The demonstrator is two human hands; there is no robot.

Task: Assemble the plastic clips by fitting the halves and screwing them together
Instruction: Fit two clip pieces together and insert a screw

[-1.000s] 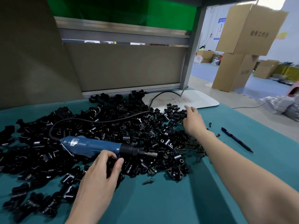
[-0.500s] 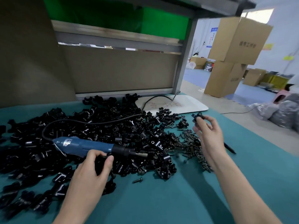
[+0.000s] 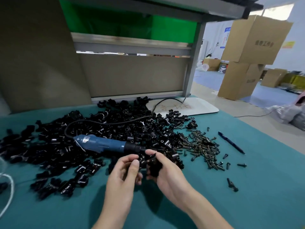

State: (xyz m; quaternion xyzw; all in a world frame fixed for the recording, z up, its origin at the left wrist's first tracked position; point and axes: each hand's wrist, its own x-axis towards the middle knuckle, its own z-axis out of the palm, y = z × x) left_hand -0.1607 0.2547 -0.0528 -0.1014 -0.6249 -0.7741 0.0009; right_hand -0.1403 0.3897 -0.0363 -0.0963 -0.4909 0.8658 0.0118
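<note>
My left hand [image 3: 125, 172] and my right hand [image 3: 166, 172] meet in front of me, just above the teal table [image 3: 247, 204]. Each pinches a black plastic clip half [image 3: 153, 166], and the two pieces touch between my fingertips; blur hides how they fit. A big heap of black clip halves [image 3: 92, 138] covers the table behind my hands. The blue electric screwdriver [image 3: 105, 143] lies on that heap, tip pointing right, its black cord [image 3: 107, 123] looping back. A pile of dark screws [image 3: 204, 147] lies to the right of the heap.
A black pen [image 3: 231, 144] lies right of the screws, with a few stray screws [image 3: 231, 185] nearer me. A white board [image 3: 194, 106] sits at the table's far edge. White string [image 3: 8, 192] curls at the left edge. Cardboard boxes [image 3: 247, 52] stand beyond the table.
My left hand left the heap beside the screwdriver with a clip piece. My right hand came back from the far right with another piece. Both hands now meet at the centre.
</note>
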